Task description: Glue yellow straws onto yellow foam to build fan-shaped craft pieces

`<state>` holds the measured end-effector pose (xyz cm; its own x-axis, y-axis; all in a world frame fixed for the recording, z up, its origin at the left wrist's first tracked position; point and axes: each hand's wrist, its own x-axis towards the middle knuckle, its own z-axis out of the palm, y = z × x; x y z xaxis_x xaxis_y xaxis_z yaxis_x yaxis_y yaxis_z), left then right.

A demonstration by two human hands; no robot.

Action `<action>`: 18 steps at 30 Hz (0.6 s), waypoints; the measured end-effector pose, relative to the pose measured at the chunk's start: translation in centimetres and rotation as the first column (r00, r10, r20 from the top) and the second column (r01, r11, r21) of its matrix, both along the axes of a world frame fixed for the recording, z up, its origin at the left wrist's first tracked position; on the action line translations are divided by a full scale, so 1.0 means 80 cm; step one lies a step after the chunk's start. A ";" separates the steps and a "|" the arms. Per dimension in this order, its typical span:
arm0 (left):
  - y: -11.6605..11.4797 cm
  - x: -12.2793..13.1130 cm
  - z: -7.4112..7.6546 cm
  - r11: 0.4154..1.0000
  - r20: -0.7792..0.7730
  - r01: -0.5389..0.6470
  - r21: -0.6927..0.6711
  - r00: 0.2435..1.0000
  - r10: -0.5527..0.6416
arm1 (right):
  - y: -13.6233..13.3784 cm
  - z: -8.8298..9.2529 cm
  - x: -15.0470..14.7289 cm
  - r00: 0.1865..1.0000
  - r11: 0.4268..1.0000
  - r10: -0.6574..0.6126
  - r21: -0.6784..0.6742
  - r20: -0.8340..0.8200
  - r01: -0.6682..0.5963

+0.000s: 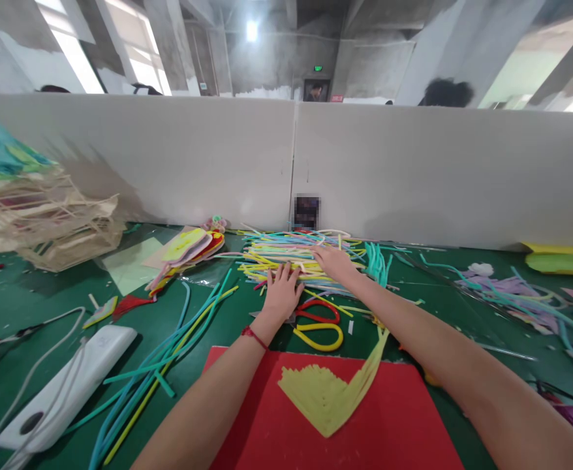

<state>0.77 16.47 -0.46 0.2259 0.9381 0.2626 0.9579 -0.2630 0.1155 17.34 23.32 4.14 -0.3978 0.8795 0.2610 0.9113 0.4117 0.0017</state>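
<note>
A wide pile of thin coloured strips [262, 251], yellow, blue, pink and white, lies at the foot of the partition. My left hand [282, 292] rests on the pile's near edge, palm down with fingers spread. Over the pile's right half reaches my right hand [334, 262], its fingers stretched out and touching the strips. Just below the hands lie scissors [320, 331] with one red and one yellow handle loop, their blades partly under my left wrist. Closest to me is a red board [359, 418] bearing a yellow-green V-shaped piece [316, 395].
Loose blue, teal and yellow strips [169, 359] lie left of the board, beside a white power strip [71, 388] with cables. A stick frame model [56, 222] stands far left. Lilac scraps [526, 297] are at right. A pale partition [414, 176] bounds the green table.
</note>
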 end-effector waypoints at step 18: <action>0.004 -0.002 0.000 0.997 0.047 0.071 0.025 0.996 -0.072 | 0.014 -0.039 -0.018 0.964 0.959 0.255 0.148 -0.070 -0.243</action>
